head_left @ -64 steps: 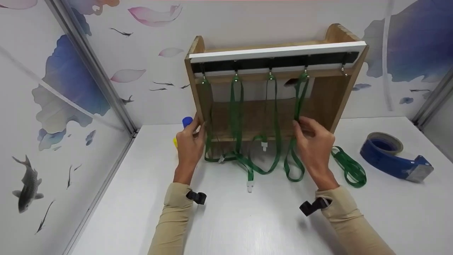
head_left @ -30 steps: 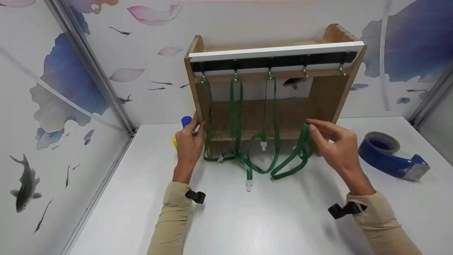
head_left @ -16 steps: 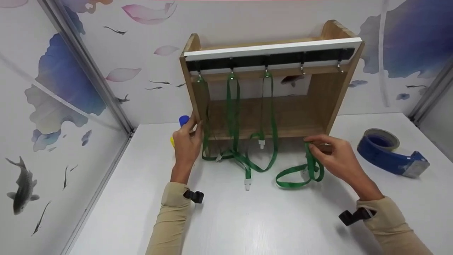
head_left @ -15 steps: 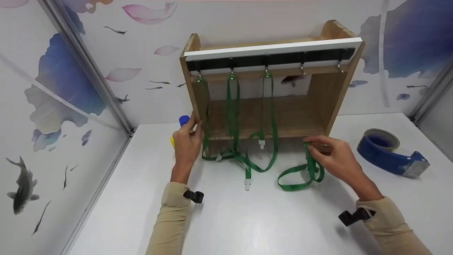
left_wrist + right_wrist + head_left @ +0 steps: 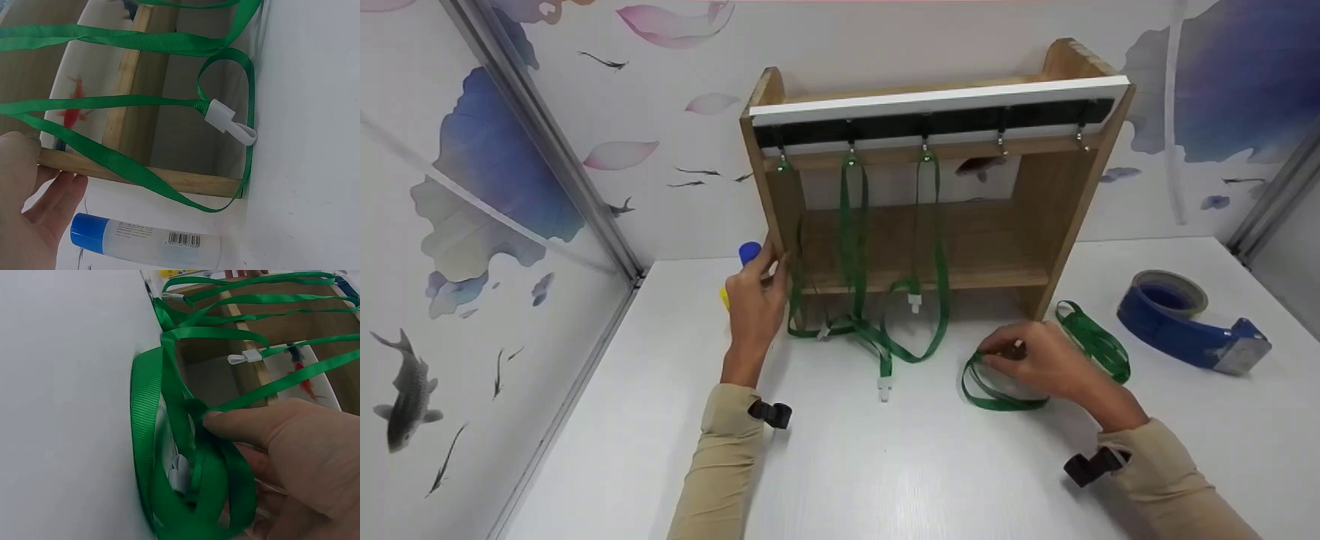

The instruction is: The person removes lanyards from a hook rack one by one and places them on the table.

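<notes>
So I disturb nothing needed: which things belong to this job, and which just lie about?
In the job, seemingly:
green lanyard pinched in right grip
three hanging green lanyards
wooden rack, in left grip
coiled lanyard, probably

Apparently lying about:
tape dispenser
blue-capped tube

Your left hand [image 5: 28,230] grips the wooden side panel [image 5: 202,184], thumb toward its inner side and fingers toward its outer one; just beside the panel's outer side you have a bottle [image 5: 152,247] with a blue cap [image 5: 90,232] and a barcode. A green strap [image 5: 124,166] slants across the panel's edge and bends near its foot, while a white clip [image 5: 220,116] sits on its inner side.
</notes>
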The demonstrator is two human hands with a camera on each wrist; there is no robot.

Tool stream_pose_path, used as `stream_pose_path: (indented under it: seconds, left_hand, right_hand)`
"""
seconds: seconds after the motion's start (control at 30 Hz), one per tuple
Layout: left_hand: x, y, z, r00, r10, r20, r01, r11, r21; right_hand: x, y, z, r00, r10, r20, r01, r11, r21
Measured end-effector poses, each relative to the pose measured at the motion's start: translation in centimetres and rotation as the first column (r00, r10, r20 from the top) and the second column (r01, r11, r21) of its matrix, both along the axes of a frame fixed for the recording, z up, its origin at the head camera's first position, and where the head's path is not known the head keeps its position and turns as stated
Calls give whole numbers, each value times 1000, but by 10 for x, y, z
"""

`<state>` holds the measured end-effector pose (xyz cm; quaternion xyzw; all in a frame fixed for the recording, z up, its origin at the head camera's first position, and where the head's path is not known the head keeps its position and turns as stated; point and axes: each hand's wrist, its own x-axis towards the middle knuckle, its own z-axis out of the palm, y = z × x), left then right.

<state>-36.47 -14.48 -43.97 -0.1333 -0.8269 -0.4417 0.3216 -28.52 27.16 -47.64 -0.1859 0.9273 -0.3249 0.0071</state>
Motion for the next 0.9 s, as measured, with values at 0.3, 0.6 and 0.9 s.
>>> stream_pose_path:
  seconds: [0.3, 0.6, 0.9]
  left_hand:
    - [-1, 1, 0, 1000, -5, -2, 5, 1000, 0]
    - [-1, 1, -1, 1000, -5, 0, 5, 1000, 1]
    - [-1, 0, -1, 1000, 3, 7, -3, 1000, -1]
  right_hand:
    - [11, 7, 7, 991, 61, 119, -80, 985, 156]
    - [7, 7, 8, 991, -71, 117, 37, 962, 272]
    - [0, 20, 5, 949, -299, 102, 261, 923, 282]
